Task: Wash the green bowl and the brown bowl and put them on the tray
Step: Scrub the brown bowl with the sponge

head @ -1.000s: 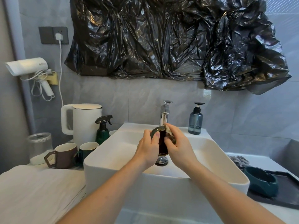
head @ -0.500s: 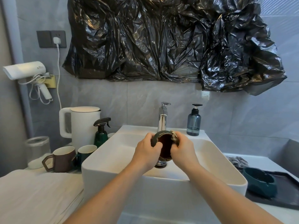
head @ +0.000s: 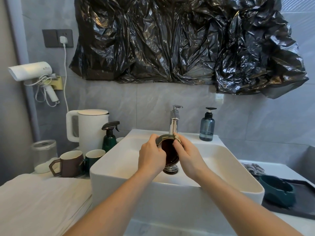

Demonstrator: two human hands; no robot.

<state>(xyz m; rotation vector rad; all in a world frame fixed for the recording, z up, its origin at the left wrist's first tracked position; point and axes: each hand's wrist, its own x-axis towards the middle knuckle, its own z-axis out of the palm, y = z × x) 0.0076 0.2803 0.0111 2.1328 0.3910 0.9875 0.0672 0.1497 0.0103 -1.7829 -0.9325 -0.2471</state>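
Observation:
I hold the brown bowl (head: 169,151) on edge over the white sink (head: 238,169), just below the chrome faucet (head: 174,122), its dark inside facing me. My left hand (head: 150,156) grips its left rim. My right hand (head: 186,153) is on its right side, pressing a small cloth (head: 177,137) against the rim. The green bowl (head: 277,190) sits on the dark tray (head: 305,206) at the right of the sink.
Left of the sink stand a brown mug (head: 69,163), a green mug (head: 94,157), a green spray bottle (head: 110,137), a white kettle (head: 90,128) and a glass jar (head: 44,155). A blue soap bottle (head: 207,126) stands behind the basin. A grey rag (head: 254,168) lies behind the tray.
Both hands have turned the bowl so that more of its inside faces me, and my right hand has slid down its right side. The camera has tipped slightly upward.

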